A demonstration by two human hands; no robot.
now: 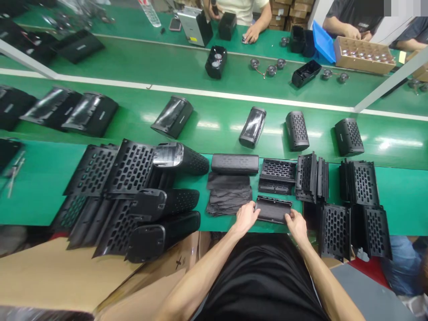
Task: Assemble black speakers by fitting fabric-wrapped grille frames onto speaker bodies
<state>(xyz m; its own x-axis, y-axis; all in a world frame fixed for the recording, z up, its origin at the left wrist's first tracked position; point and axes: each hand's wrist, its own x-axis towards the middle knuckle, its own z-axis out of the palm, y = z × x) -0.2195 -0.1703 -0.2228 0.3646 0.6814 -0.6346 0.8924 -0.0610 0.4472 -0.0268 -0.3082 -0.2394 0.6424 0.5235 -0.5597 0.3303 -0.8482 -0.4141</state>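
Note:
A black speaker grille (273,209) lies on the green bench, its hollow inner side facing up and a dark sheet covering the holes. My left hand (246,217) grips its left end, thumb along the edge. At the opposite end, my right hand (297,225) pinches the corner with thumb and fingers. Left of the grille is a pile of thin black cloth pieces (230,203). Behind that pile sits a rounded black grille (235,164), outer side up. More perforated grilles (278,169) stand just behind the one I hold.
Stacked grilles (364,183) crowd the right, and others (132,169) the left, beside black speaker housings (167,200). Several speakers (253,127) stand on the green conveyor (207,98). Across it, a co-worker's hand (253,33) rests near a box of speaker drivers (364,55) and loose parts.

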